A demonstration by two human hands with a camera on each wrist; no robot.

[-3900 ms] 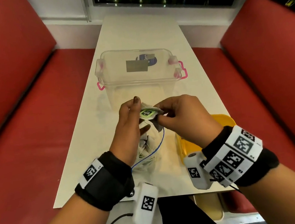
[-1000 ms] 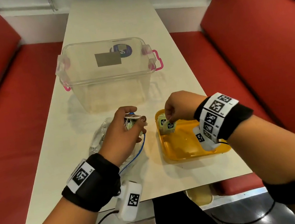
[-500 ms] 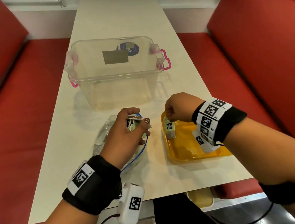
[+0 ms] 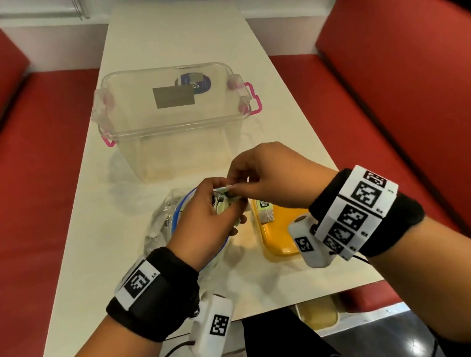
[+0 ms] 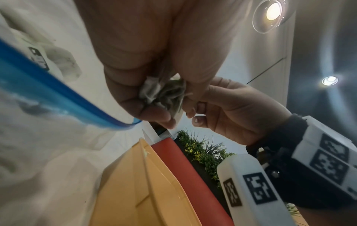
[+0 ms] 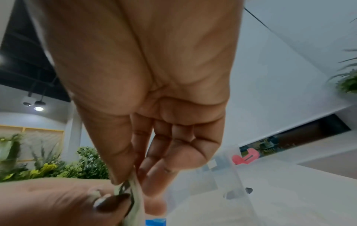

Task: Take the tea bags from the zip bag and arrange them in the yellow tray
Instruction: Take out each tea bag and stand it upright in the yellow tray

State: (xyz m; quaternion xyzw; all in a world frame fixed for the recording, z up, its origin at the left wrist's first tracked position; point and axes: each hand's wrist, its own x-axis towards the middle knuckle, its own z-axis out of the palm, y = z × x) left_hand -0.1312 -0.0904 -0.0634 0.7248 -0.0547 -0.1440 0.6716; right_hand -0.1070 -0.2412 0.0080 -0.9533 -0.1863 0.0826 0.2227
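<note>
The right hand (image 4: 269,174) is pinching, thumb against fingertips (image 6: 154,180), the top edge of a bunch of tea bags (image 5: 164,94) that the left hand (image 4: 203,215) is clutching in curled fingers above the mouth of the zip bag (image 4: 166,225), both wrists arching over the white table (image 4: 175,37). Half a second ago the right hand was setting a tea bag into the yellow tray (image 4: 274,238); it is now back at the left hand, and that single tea bag (image 4: 265,210) is lying in the tray's far left corner. Only the left wrist view is showing the crumpled bunch inside the fist and the bag's blue zip strip (image 5: 58,88), while the head view alone is showing the clear storage box (image 4: 173,117) beyond the hands.
</note>
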